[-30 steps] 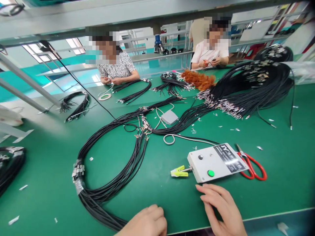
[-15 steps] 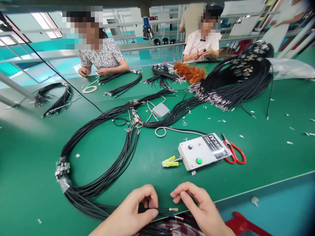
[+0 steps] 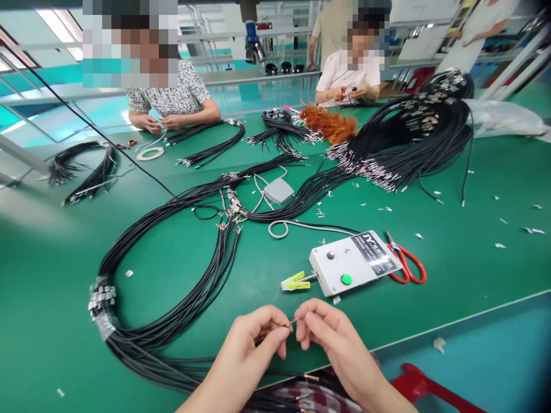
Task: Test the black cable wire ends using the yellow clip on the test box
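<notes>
Left hand (image 3: 253, 344): grip clamped on coloured wires (image 3: 293, 322); best pinched close
Right hand (image 3: 329, 332): grip together on coloured wires; tease gently
Yellow clip (image 3: 297, 280): twelve o'clock

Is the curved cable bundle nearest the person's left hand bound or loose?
Bound at one spot: clear wrap gathers the black cables beside the metal connectors, while the stripped ends splay apart.

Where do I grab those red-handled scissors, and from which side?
Take them by the red handle loops, probably from the right. The loops point right and toward you, over green tabletop, while the control box sits close against their left side, leaving less finger room. The blades point away from you, so they'd stay clear of your grip.
</notes>
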`<move>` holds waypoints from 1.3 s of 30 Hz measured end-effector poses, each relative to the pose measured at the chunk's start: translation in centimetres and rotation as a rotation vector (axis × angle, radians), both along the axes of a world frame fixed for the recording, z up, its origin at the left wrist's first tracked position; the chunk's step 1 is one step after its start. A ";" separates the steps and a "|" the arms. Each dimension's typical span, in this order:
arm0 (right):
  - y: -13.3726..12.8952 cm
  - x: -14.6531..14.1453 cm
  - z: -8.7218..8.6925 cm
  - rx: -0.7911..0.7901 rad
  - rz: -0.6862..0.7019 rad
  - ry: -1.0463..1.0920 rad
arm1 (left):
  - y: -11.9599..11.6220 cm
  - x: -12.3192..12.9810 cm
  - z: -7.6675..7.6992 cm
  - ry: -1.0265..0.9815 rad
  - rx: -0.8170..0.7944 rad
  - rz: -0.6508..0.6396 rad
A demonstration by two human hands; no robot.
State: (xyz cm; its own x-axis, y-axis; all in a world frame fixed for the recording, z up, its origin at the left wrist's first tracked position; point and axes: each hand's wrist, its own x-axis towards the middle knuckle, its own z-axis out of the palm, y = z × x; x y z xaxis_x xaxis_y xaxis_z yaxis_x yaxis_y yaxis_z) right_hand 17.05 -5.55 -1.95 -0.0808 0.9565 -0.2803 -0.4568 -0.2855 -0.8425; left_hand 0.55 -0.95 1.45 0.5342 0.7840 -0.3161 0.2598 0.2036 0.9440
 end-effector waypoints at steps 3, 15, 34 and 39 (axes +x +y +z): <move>0.7 -0.6 0.5 -0.080 -0.014 0.086 | 0.0 0.0 0.1 -0.022 0.000 0.015; -0.1 -1.5 -0.6 -0.069 -0.106 0.009 | -0.3 0.2 -0.9 -0.039 -0.030 0.137; 0.8 -2.0 -0.6 0.001 -0.044 -0.101 | -0.7 -0.1 -1.1 -0.120 0.006 0.123; 0.9 -1.7 -0.2 -0.011 0.013 -0.196 | -0.6 0.0 -0.8 -0.200 -0.037 0.134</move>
